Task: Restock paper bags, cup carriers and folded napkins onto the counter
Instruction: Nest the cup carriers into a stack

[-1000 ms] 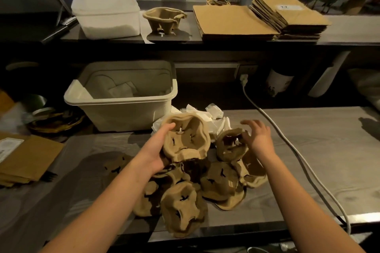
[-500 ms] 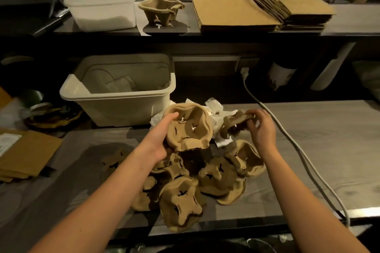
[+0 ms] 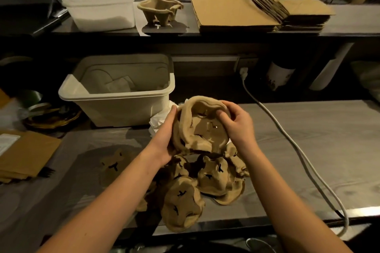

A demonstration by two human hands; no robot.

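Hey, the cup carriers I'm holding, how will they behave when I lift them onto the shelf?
Probably light: the cup carriers look like thin moulded pulp, held by left hand and right hand at the rims. Likely semi-stiff yet crushable: rims look wavy and dented. Matte fibre surface suggests little slipping.

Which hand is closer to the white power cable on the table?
The right hand: it is just left of the white power cable; the left hand lies farther, beyond the brown cup carriers both hold.
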